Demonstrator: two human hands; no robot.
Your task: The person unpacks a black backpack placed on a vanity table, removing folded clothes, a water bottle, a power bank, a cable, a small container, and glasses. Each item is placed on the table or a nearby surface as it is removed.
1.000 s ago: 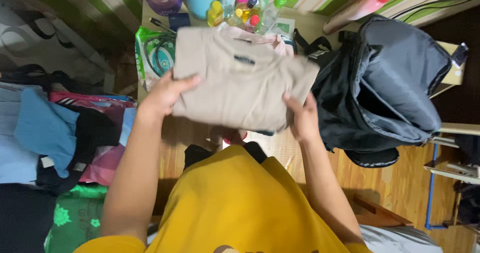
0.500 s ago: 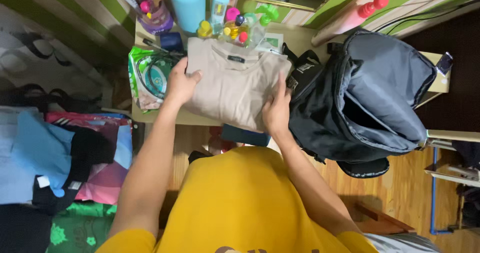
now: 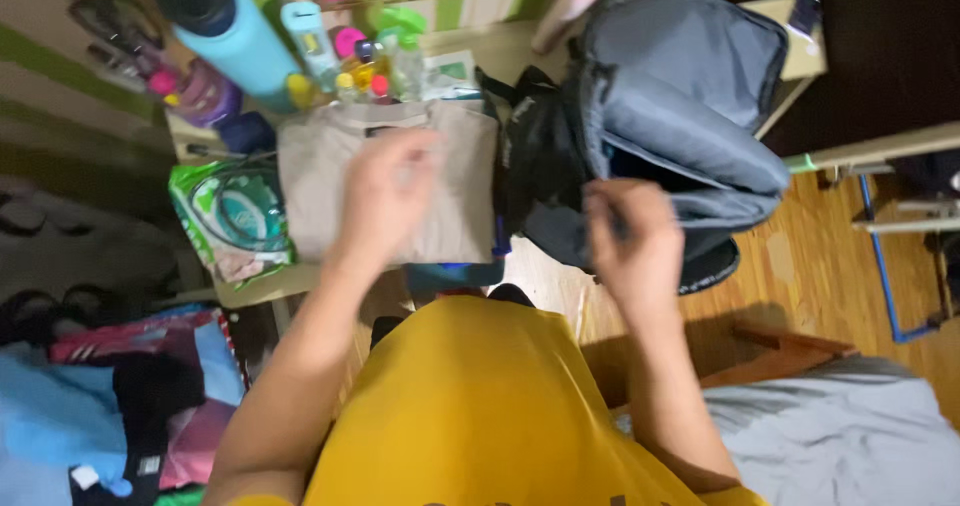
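Two hands are at work over a small, crowded wooden table. Our left hand hovers over or rests on a folded beige shirt that lies flat on the tabletop; the hand is blurred, its fingers seem loosely spread, and we cannot tell whether it grips the cloth or only presses on it. Our right hand is off the shirt, at the near edge of a dark grey backpack that stands open just to the right of the shirt, its main compartment gaping toward us. The fingers there are curled in, but the blur hides whether they pinch the bag's rim or hold nothing. To the left of the shirt, touching its edge, lies a green and white plastic packet. Behind the shirt stand a tall light-blue bottle with a dark cap and a cluster of small bottles with coloured caps. At lower left a heap of blue, black and pink clothes lies well apart from the table. Below us we see our yellow shirt.
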